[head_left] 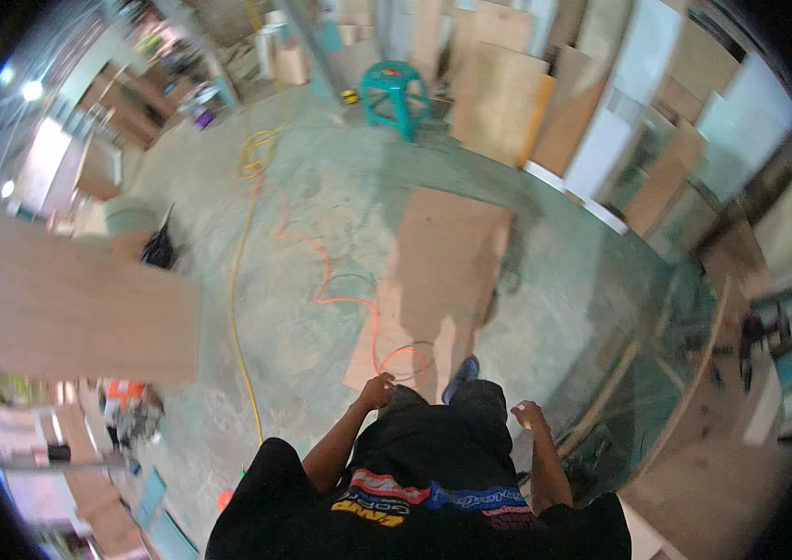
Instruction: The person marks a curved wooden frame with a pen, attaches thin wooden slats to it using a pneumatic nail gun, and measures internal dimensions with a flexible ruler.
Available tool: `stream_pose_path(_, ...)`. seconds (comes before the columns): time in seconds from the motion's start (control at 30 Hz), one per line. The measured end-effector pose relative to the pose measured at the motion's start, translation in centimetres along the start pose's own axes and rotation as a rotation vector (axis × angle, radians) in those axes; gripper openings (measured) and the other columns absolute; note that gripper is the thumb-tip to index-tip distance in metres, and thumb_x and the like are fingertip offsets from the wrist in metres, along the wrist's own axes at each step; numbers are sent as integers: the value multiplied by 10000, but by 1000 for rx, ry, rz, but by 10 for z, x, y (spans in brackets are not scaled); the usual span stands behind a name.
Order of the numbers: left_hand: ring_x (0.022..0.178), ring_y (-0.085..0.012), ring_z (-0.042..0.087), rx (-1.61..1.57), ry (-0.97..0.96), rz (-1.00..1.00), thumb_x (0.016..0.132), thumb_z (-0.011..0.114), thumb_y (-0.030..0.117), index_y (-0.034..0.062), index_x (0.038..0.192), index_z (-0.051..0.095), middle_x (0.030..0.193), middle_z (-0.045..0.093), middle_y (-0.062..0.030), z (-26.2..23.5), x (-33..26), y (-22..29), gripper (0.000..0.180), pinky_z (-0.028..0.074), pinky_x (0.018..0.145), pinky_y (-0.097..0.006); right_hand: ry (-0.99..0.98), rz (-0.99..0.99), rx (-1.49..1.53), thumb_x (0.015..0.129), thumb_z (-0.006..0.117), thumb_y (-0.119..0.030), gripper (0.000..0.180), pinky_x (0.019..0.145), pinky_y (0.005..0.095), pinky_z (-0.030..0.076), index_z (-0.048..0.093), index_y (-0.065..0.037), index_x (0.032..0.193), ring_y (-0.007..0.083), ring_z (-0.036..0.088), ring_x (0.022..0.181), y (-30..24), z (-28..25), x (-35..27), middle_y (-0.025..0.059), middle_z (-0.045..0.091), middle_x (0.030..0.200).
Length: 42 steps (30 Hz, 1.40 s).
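Note:
My left hand (378,391) hangs beside my left thigh, its fingers loosely bent, and no held thing shows in it. Just beyond it, a looped orange hose (326,266) lies over the near end of a long brown board (447,245) on the floor. By my right hip is my right hand (529,414), loosely curled and apart from any object, with nothing visible in it. One shoe (461,377) shows at the board's near right edge. The fingers of both hands are small and slightly blurred.
A yellow hose (239,280) runs along the floor at left, near a large wooden panel (78,303). A teal stool (396,93) stands ahead. Several boards (498,103) lean at the far right. A curved wooden strip (694,383) and a cluttered brown surface (722,476) are at right.

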State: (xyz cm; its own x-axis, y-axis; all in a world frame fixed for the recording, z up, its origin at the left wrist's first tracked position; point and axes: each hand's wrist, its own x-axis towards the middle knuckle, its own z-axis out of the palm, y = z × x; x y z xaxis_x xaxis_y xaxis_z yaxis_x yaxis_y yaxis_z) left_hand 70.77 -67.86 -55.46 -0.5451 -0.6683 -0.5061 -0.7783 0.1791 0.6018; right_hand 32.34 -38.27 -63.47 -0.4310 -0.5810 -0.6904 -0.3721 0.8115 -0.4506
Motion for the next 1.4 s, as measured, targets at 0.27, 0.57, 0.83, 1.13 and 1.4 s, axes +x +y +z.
stream_pose_path(0.27, 998, -399, 683, 309, -82, -622, 854, 541, 314, 26, 849, 746, 990, 718, -229, -28, -29, -121, 354, 548, 869, -474, -56, -46, 389, 896, 640, -257, 236, 530, 335, 526, 709, -54, 993, 185, 684, 646, -178, -100, 128, 94, 712, 834)
stream_pose_path(0.57, 961, -364, 697, -929, 3, -237, 801, 677, 445, 80, 973, 756, 972, 728, -204, -17, 80, -145, 412, 537, 818, -465, -53, -722, -640, 905, 614, -148, 133, 499, 391, 506, 728, -82, 889, 228, 618, 553, -106, -65, 288, 85, 669, 714)
stream_pose_path(0.83, 820, -388, 692, -219, 35, -473, 804, 600, 248, 94, 776, 712, 834, 695, -178, -237, 281, -225, 193, 561, 735, -492, -352, 29, 319, 834, 750, -292, 240, 709, 445, 524, 729, -75, 933, 205, 632, 871, -248, -34, 372, 69, 688, 912)
stream_pose_path(1.13, 1069, -433, 629, -238, 355, -508, 879, 539, 318, 22, 1048, 666, 1097, 675, -255, -526, 444, -248, 364, 505, 917, -501, -328, -49, 303, 973, 562, -255, 269, 636, 347, 550, 655, -42, 1110, 223, 696, 760, -779, -59, 491, 128, 711, 945)
stream_pose_path(1.4, 1055, -416, 642, -317, 615, -572, 850, 588, 303, 36, 1132, 670, 1098, 693, -224, -691, 528, -392, 396, 515, 937, -472, -407, 84, 209, 920, 641, -207, 222, 519, 367, 522, 677, -49, 1072, 221, 647, 609, -980, -35, 687, 135, 703, 819)
